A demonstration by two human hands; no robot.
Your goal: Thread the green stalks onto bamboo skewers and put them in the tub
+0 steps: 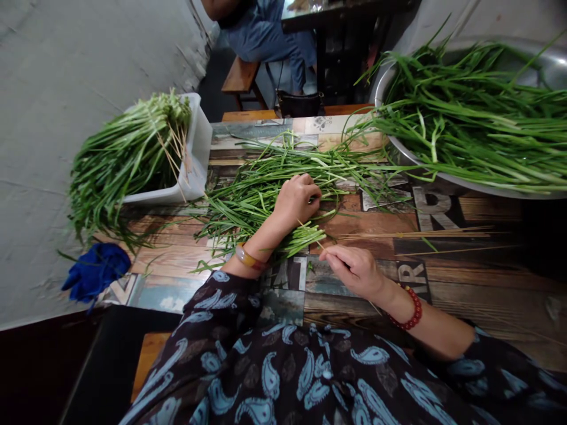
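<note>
Left hand (296,200) over green stalks (305,239); right hand (357,270) beside them, pinching stick (321,244)

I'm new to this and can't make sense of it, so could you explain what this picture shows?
There's no machine: the single picture comes from a camera worn on someone's head, looking forward and down at their own bare hands. On the wood-patterned table lie loose green stalks. To the left, a white tub holds more greens, with what looks like a blue glove nearby. To the right is a metal basin of long green leaves. The right hand, wearing red beads, pinches a thin stick that reaches the stalks' pale ends. The left hand, wearing a bangle, is over the stalks; whether it grips any is unclear.
</note>
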